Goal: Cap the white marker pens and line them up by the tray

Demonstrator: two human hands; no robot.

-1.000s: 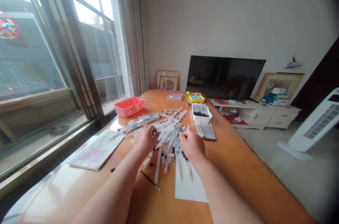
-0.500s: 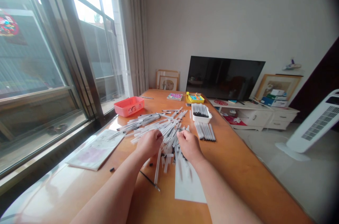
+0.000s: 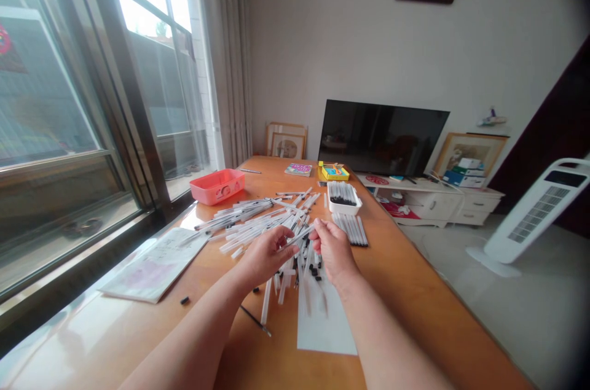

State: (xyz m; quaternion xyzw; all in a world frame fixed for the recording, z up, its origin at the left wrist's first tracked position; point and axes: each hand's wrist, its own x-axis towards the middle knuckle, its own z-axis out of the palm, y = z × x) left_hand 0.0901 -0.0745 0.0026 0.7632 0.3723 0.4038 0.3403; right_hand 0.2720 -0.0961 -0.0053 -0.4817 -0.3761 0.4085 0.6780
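Observation:
Over the middle of the pile, a translucent pen barrel (image 3: pixel 299 235) spans from one hand to the other. My left hand (image 3: pixel 271 250) is closed on its near end, and my right hand (image 3: pixel 332 249) pinches the far end with bent fingers. Beneath and beyond them lie many loose pen barrels (image 3: pixel 258 233) and dark refills, jumbled together. Small black caps (image 3: pixel 315 272) are scattered below my right hand. A white sheet (image 3: pixel 325 331) lies partly under the pile, and a row of pens (image 3: pixel 351 230) is lined up right of my right hand.
A white tub (image 3: pixel 345 208) of upright-leaning pens stands behind the row. The red plastic box (image 3: pixel 217 187) is at the far left, with a booklet (image 3: pixel 152 267) nearer. A yellow box (image 3: pixel 334 172) and a colourful book (image 3: pixel 298 169) lie at the table's far end.
My hands have risen slightly from the pile, and a pen barrel now shows between them. My right hand has turned, its fingers drawn up. The view has shifted a little to the right.

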